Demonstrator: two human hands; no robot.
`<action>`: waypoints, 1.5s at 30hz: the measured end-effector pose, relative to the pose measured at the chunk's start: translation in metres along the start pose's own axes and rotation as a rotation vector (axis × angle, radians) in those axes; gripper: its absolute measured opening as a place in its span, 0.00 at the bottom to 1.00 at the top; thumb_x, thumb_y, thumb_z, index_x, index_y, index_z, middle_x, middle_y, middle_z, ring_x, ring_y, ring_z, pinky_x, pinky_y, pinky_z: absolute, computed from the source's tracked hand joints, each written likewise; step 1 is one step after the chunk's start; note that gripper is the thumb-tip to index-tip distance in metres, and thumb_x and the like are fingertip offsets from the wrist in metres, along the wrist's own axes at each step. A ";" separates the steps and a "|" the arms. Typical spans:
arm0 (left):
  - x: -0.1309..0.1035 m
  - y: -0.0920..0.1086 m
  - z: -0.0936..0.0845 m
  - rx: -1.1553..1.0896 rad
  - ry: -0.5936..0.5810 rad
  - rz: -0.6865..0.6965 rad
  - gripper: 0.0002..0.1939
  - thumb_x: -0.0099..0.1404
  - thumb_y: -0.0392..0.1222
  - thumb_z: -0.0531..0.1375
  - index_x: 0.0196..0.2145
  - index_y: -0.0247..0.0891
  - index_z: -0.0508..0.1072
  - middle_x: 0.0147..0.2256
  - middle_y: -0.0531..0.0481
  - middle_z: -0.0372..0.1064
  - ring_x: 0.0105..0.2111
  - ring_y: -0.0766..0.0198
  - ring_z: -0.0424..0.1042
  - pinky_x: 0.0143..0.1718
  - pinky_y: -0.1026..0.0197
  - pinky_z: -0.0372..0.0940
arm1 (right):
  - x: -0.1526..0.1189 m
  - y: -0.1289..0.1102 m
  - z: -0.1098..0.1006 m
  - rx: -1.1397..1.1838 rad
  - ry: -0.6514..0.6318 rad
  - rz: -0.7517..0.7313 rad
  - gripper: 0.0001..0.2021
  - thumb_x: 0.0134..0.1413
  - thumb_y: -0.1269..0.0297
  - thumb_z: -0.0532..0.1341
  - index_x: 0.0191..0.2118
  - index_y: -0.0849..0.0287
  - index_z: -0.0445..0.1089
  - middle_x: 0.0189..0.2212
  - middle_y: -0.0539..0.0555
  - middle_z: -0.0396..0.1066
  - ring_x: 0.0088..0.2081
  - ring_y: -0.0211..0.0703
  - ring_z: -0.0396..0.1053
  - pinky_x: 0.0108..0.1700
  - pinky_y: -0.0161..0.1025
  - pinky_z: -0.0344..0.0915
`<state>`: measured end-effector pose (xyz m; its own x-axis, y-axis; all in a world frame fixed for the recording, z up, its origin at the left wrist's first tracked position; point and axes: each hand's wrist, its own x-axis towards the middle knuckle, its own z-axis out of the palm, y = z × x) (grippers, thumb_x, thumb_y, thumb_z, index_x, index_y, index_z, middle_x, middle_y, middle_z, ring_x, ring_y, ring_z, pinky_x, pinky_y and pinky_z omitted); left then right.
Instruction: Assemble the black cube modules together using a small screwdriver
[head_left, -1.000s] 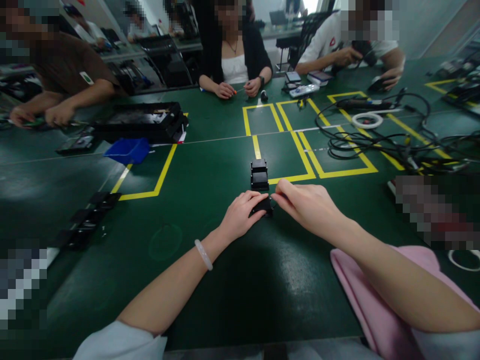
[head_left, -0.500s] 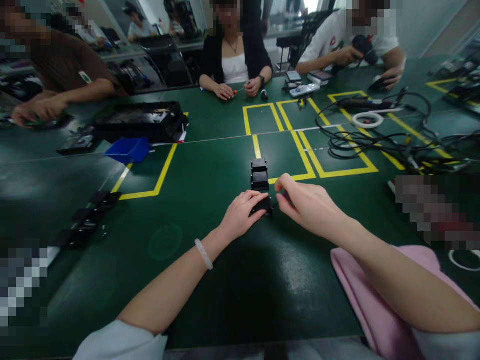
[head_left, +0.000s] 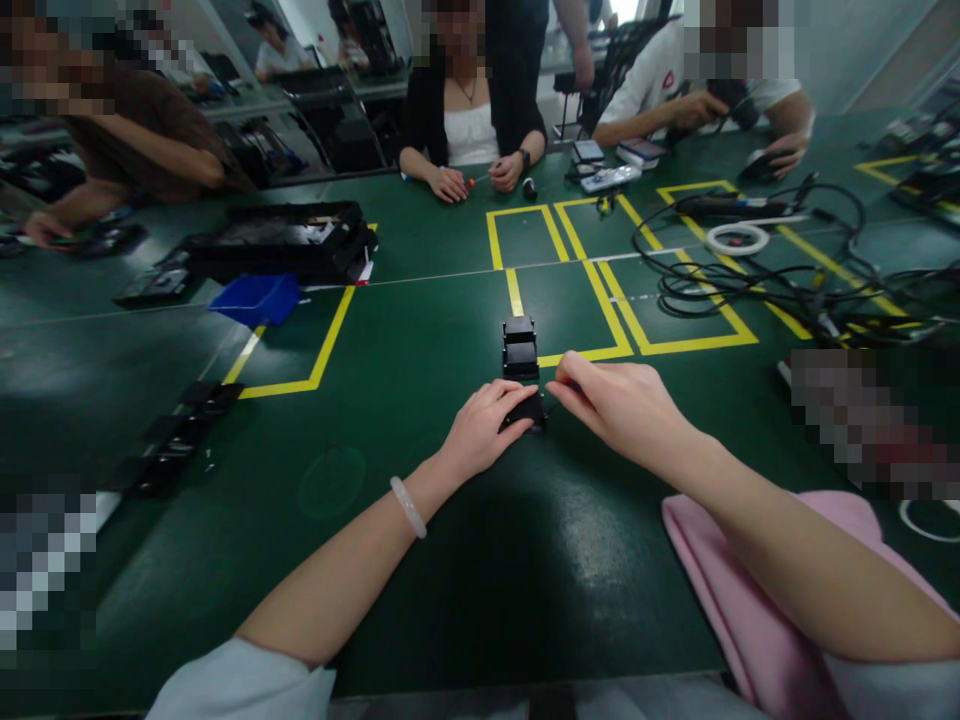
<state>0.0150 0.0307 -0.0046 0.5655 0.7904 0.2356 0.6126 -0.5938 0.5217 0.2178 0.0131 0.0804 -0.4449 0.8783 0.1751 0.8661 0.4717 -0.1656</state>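
Note:
My left hand point(head_left: 484, 425) is closed on a small black block point(head_left: 529, 408), thumb on the near side and fingers over the far side, pressing it to the green table. Close to the block's right end, my right hand point(head_left: 619, 400) is closed in a pinch. A thin dark stick-like piece point(head_left: 553, 408) runs from its fingertips toward the block; its kind is too small to make out, and most of it is hidden. Just beyond my left fingertips, two similar black blocks point(head_left: 520, 347) sit in a line on the table.
More black blocks point(head_left: 176, 435) lie to the left. Farther back are a blue bin point(head_left: 255, 298) and a black housing point(head_left: 281, 240). Black cables point(head_left: 720, 290) and a white ring point(head_left: 737, 239) lie at right, above a pink cloth point(head_left: 701, 560). Several people sit across the table.
My right fingers have drawn together into a tighter pinch, shifting slightly; my left hand stays put. The person at far left has raised an arm. Another person's arm shows at the back.

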 end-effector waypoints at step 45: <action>0.000 -0.002 0.001 0.005 -0.004 0.008 0.22 0.66 0.42 0.55 0.57 0.43 0.61 0.50 0.46 0.63 0.50 0.56 0.63 0.53 0.51 0.62 | 0.001 -0.002 -0.001 0.026 -0.012 0.022 0.10 0.64 0.62 0.46 0.44 0.58 0.60 0.30 0.50 0.73 0.27 0.40 0.70 0.26 0.35 0.49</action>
<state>0.0144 0.0316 -0.0066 0.5727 0.7849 0.2366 0.6107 -0.6010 0.5156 0.2158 0.0127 0.0817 -0.4290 0.8891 0.1598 0.8692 0.4545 -0.1948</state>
